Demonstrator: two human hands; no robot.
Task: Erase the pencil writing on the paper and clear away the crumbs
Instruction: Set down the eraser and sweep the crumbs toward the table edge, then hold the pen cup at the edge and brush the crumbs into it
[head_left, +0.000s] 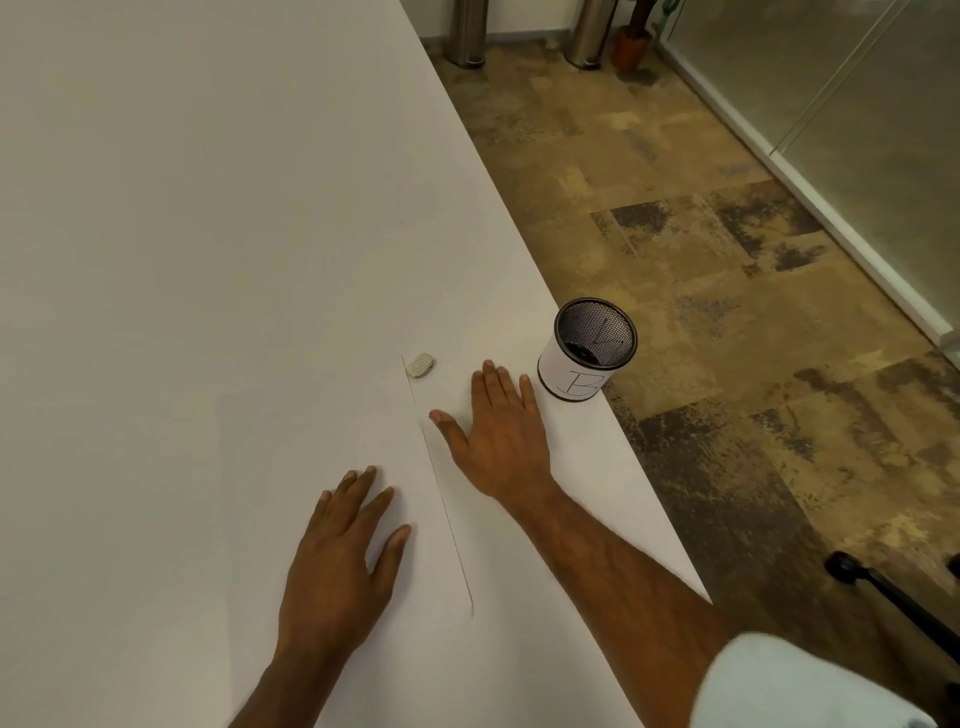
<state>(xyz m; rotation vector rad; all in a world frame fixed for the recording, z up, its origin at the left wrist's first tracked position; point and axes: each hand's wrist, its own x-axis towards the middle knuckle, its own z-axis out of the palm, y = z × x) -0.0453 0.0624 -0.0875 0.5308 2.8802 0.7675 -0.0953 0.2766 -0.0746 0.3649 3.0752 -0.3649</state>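
Note:
A white sheet of paper (311, 431) lies flat on the white table, its right edge showing as a thin dark line. No pencil writing or crumbs can be made out on it. A small pale eraser (421, 365) lies at the paper's far right corner. My left hand (337, 561) rests flat on the paper, fingers spread, holding nothing. My right hand (498, 436) lies flat on the table just right of the paper's edge, fingers apart and empty, a short way below and right of the eraser.
A black mesh pen cup (589, 348) with a white label marked "B" stands at the table's right edge (649, 499), close to my right fingertips. Beyond the edge is patterned floor, with two metal bins (467, 31) and a glass partition (831, 104) further off.

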